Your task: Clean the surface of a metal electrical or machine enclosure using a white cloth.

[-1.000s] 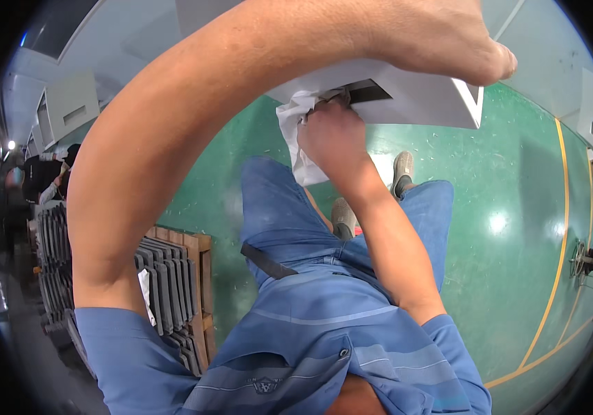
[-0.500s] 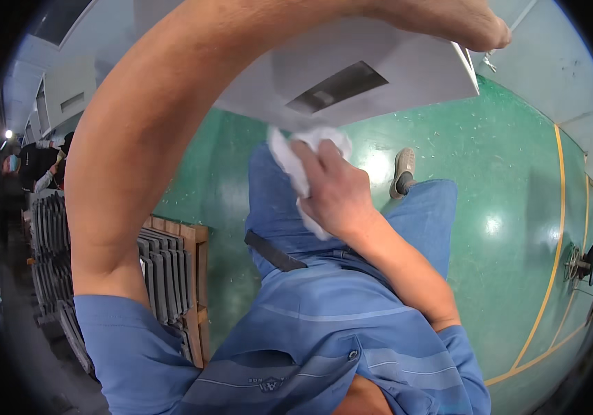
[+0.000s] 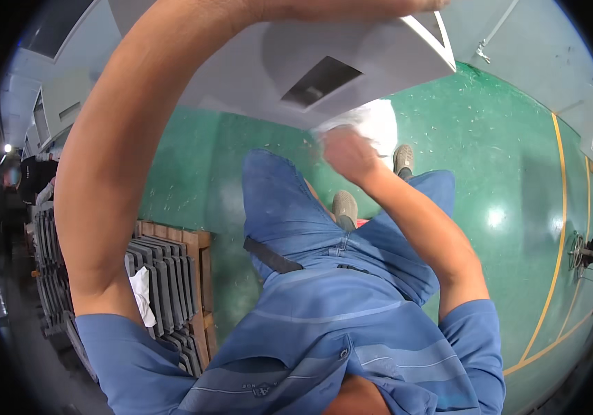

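A light-grey metal panel (image 3: pixel 234 76) with a dark rectangular cutout (image 3: pixel 321 81) stands tilted in front of me at the top. My left arm reaches over it, and my left hand (image 3: pixel 359 8) grips its upper edge; the picture's edge cuts off part of the fingers. Below the panel's lower edge, my right hand (image 3: pixel 353 155) is closed on a white cloth (image 3: pixel 381 128). Motion blurs this hand, and the cloth spreads out beyond it, close to the panel.
Several dark-grey plates (image 3: pixel 172 277) stand in rows on a wooden pallet (image 3: pixel 203 277) at left, with a white rag (image 3: pixel 142 297) on them. A fan (image 3: pixel 580 252) is at far right, past a yellow floor line (image 3: pixel 560 207). Another person (image 3: pixel 36 176) is at far left.
My right hand has moved right and a little forward with the cloth, which now spreads wider. My left hand and the panel's near corner have shifted left and away.
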Available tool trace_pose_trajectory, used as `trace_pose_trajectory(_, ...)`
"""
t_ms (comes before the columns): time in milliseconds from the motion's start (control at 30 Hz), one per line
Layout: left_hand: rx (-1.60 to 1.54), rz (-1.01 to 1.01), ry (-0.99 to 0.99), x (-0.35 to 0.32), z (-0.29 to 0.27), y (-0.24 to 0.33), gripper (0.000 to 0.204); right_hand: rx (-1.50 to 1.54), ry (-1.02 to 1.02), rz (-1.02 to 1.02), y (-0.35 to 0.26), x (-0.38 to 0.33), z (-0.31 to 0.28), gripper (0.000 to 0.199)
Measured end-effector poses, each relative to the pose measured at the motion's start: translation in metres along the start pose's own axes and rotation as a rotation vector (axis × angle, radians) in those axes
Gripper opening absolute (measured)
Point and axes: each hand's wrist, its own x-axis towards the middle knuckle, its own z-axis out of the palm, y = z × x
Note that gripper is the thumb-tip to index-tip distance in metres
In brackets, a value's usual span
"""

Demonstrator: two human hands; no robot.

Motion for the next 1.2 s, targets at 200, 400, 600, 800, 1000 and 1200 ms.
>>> trace_pose_trajectory(200,0.099,-0.025,0.029,0.016,0.017,-0.007,0.022,0.108,0.038,0.15,0.017,-0.058,-0.032,0.012)
trace_pose_trajectory(400,-0.102,0.008,0.077,0.014,0.022,-0.003,0.024,-0.016,0.649,-0.343,-0.07,0.05,-0.086,0.021)
trace_pose_trajectory(600,-0.823,-0.484,-0.058,0.013,0.003,-0.014,0.037,-0.304,0.325,-0.354,0.013,0.061,-0.001,0.011)
trace_pose_trajectory(800,-0.676,-0.41,-0.133,-0.002,0.005,-0.008,0.054,-0.423,0.242,-0.633,0.061,0.003,-0.072,0.01)
trace_pose_trajectory(1000,-0.633,-0.411,-0.125,-0.051,0.012,-0.037,0.053,-0.283,0.653,0.089,0.127,-0.066,-0.193,0.019)
trace_pose_trajectory(1200,-0.563,-0.508,-0.138,-0.102,0.028,-0.06,0.055,0.019,1.062,0.773,0.183,-0.18,-0.252,0.031)
